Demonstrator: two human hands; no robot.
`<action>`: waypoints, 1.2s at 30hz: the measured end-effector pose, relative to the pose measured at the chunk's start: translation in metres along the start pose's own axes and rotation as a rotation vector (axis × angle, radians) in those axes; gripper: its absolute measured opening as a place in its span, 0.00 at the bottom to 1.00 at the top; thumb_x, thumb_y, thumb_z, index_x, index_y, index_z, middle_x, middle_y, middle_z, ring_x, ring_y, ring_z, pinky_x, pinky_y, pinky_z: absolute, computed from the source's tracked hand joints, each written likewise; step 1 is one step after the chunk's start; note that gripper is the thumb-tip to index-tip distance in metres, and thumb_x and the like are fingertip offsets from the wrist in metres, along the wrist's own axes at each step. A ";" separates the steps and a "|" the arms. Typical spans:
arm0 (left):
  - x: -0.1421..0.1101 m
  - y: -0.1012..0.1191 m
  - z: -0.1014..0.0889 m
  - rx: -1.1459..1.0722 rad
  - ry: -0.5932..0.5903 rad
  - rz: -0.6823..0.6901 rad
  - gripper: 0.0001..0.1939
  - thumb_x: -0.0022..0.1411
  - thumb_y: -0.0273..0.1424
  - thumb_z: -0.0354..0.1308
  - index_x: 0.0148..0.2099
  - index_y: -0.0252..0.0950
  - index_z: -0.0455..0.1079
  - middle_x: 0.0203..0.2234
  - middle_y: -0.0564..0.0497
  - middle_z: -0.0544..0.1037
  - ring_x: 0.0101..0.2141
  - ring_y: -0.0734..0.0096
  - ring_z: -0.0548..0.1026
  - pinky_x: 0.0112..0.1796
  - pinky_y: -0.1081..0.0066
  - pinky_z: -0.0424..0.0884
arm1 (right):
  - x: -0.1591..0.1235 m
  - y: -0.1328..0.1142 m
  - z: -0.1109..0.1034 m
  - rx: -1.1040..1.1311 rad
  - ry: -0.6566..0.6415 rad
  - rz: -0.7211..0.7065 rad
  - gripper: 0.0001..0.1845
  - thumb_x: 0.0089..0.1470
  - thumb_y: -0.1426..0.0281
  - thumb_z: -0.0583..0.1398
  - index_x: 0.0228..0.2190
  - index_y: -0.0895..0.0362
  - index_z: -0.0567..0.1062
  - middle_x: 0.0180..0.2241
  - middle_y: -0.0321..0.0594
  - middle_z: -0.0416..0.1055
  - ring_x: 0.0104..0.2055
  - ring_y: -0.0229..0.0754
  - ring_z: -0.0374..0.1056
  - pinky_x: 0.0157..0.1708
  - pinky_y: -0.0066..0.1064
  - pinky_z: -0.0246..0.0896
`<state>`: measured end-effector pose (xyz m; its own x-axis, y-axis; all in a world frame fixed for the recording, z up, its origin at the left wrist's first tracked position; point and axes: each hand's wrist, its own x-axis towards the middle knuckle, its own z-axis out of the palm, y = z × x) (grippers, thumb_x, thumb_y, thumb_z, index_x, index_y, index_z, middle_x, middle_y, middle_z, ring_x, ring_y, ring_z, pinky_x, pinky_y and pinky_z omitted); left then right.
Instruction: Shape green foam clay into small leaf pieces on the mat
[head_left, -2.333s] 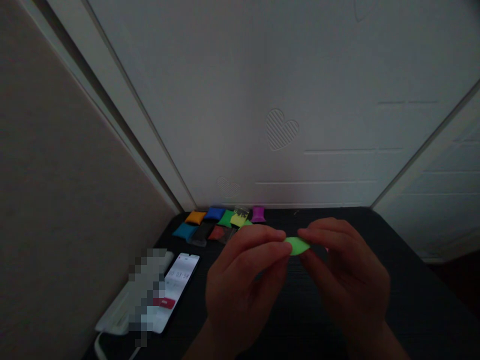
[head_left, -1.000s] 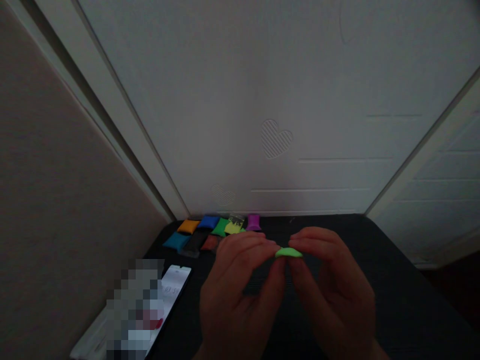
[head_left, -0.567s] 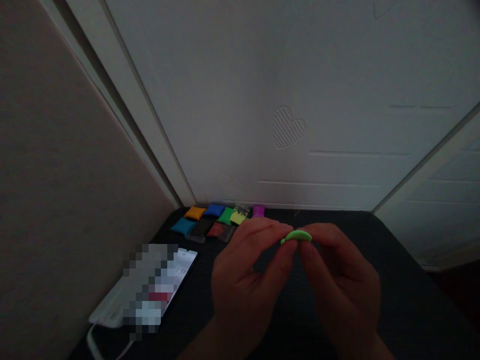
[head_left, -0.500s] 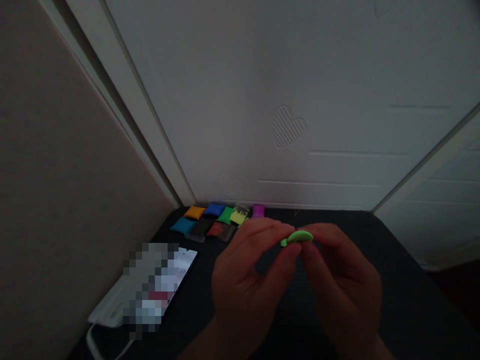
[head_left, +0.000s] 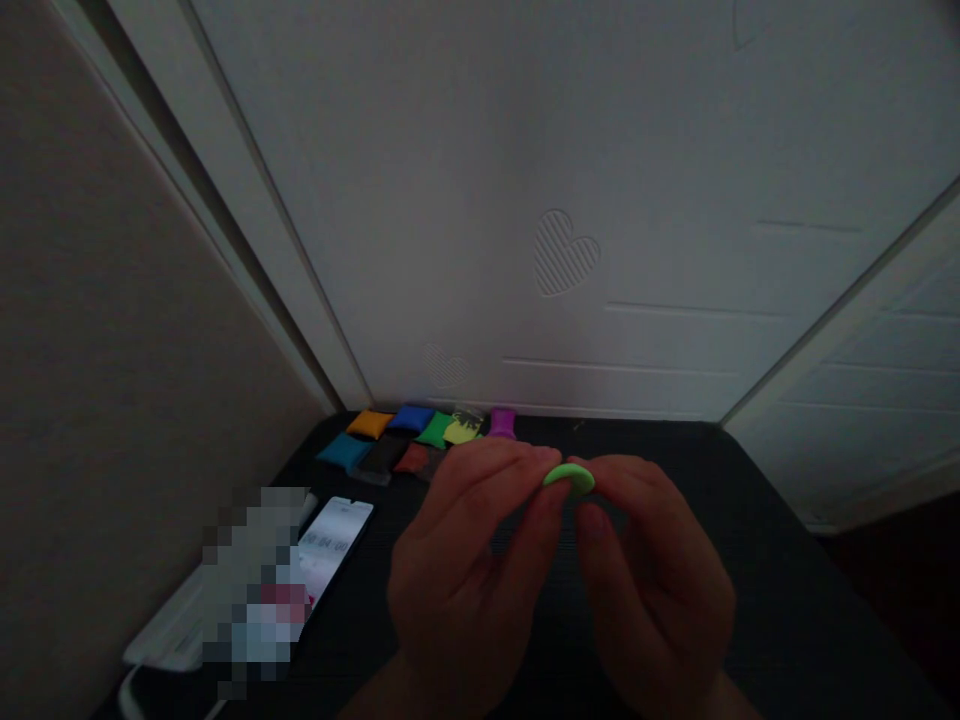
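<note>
A small, flattened piece of light green modelling clay point(head_left: 576, 478) is held up over the dark table between my two hands. The thumb and fingers of my left hand point(head_left: 469, 570) pinch its left side. From the right, the bent fingers of my right hand point(head_left: 664, 585) touch the rim, with the thumb just below it. The clay looks thin and slightly curved, and the fingertips hide part of its edge. Beyond my left hand lie small packets in several colours, among them an orange packet point(head_left: 370, 425), a teal packet point(head_left: 344, 453) and a purple packet point(head_left: 502, 423).
On the left of the dark table point(head_left: 757, 600) lies a lit phone point(head_left: 339, 535), partly blurred out. Beside it is a white flat object point(head_left: 161, 635) with a white cable point(head_left: 129, 695). A white panel with embossed hearts point(head_left: 564, 253) stands behind the table's back edge.
The clay has turned between my fingers and now shows a rounder face; the small nub on its left no longer shows. My right thumb has dropped slightly away. The whole view has shifted a little.
</note>
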<state>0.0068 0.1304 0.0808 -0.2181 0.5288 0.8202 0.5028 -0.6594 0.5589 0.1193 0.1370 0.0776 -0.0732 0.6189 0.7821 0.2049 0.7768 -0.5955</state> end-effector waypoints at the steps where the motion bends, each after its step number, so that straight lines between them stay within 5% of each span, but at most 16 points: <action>1: 0.000 0.000 -0.001 -0.003 -0.007 0.007 0.14 0.48 0.19 0.58 0.38 0.38 0.70 0.32 0.55 0.75 0.35 0.73 0.72 0.37 0.72 0.70 | 0.000 0.001 0.000 -0.004 0.010 -0.005 0.17 0.44 0.84 0.55 0.39 0.60 0.69 0.35 0.39 0.67 0.38 0.38 0.63 0.35 0.32 0.60; 36: 0.003 -0.001 -0.003 -0.123 -0.061 0.030 0.13 0.49 0.19 0.58 0.39 0.36 0.70 0.32 0.52 0.75 0.37 0.70 0.72 0.39 0.67 0.70 | -0.001 -0.001 -0.002 -0.001 0.026 0.044 0.15 0.44 0.81 0.57 0.35 0.56 0.70 0.31 0.38 0.68 0.34 0.39 0.65 0.30 0.32 0.62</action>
<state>0.0026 0.1311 0.0835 -0.1514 0.5367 0.8301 0.4016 -0.7339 0.5478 0.1211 0.1358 0.0777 -0.0390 0.6492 0.7597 0.2081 0.7488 -0.6292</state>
